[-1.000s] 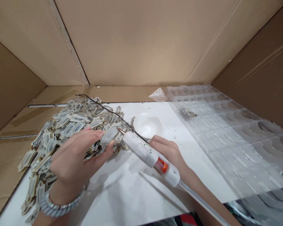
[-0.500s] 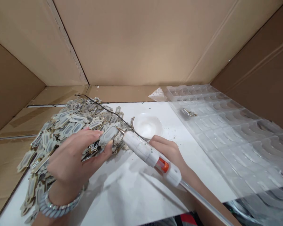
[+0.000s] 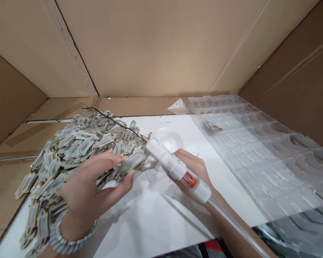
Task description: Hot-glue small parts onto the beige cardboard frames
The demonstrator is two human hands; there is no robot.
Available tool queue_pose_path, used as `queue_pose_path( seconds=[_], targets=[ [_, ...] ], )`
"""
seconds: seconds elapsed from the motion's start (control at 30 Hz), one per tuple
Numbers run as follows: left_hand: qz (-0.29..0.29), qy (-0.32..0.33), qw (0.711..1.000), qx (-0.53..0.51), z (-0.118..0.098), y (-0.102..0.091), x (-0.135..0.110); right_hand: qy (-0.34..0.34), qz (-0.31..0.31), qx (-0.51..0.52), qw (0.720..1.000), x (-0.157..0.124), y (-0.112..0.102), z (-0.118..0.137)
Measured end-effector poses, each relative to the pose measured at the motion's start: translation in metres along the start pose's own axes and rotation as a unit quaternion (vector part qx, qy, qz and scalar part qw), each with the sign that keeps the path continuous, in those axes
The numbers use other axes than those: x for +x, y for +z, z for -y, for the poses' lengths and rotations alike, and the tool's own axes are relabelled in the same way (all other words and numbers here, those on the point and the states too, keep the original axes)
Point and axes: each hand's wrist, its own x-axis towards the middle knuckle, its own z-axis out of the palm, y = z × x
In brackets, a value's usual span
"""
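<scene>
My left hand (image 3: 93, 182) pinches a stack of flat grey, gold-edged cutout pieces (image 3: 131, 161) between thumb and fingers, lifted a little above the white surface (image 3: 156, 218). A bracelet sits on that wrist. My right hand (image 3: 195, 168) grips a white glue gun (image 3: 177, 169) with an orange trigger. Its metal tip points up and left, just right of the held pieces. A clear glue stick sticks out of the gun's back end. A black cord (image 3: 113, 120) runs from the gun across the large heap of the same cutout pieces (image 3: 70, 150) at the left.
A small white dish (image 3: 171, 138) sits behind the gun. Clear plastic blister trays (image 3: 263, 150) with many pockets cover the right side; one far pocket holds a small metal part (image 3: 212, 126). Cardboard walls (image 3: 161, 46) enclose the work area on three sides.
Both hands have risen and shifted a little right. The glue gun tip has pulled up and away from the held pieces, and the gun now overlaps the dish.
</scene>
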Motion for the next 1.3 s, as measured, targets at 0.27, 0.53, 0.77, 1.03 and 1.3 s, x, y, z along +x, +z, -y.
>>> queue_pose_path(
  seconds=[0.27, 0.53, 0.77, 1.03, 1.3],
  targets=[
    [0.073, 0.165, 0.983, 0.043, -0.002, 0.025, -0.019, 0.213, 0.091, 0.182, 0.956, 0.001, -0.01, 0.011],
    [0.068, 0.148, 0.986, 0.034, -0.008, 0.035, -0.027, 0.25, 0.071, 0.329, 0.908, -0.003, -0.002, 0.013],
    [0.083, -0.047, 0.984, -0.149, -0.016, 0.041, -0.022, 0.207, 0.113, 0.391, 0.889, -0.002, -0.006, 0.012],
    [0.247, -0.474, 0.706, -0.465, -0.023, 0.054, -0.018, 0.211, 0.189, 0.485, 0.827, -0.008, 0.001, 0.008],
    [0.303, -0.458, 0.605, -0.576, -0.007, 0.053, -0.034, 0.235, 0.19, 0.42, 0.855, -0.005, 0.001, 0.017]
  ],
)
